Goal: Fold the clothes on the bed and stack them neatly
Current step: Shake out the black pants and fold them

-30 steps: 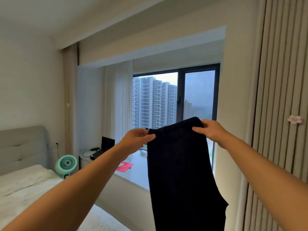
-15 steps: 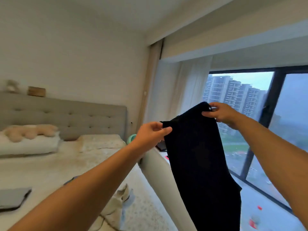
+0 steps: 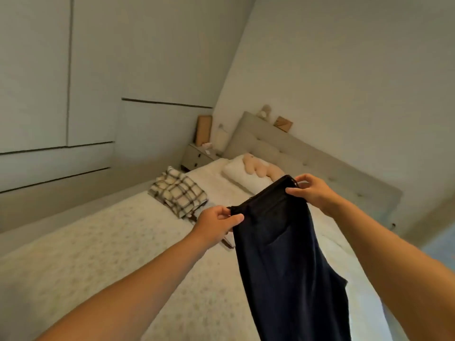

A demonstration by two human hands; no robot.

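Soft, even light fills the room, fairly dim and a little greenish, with no glare and only faint shadows on the bed (image 3: pixel 103 254). The wide lens tilts everything and bends the wall (image 3: pixel 344 70) lines toward the edges. Detail is smeared throughout; the dark trousers (image 3: pixel 285 267) show almost no texture.

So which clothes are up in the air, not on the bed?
The dark trousers, pinched by the left hand and right hand. The checked garment lies on the bed.
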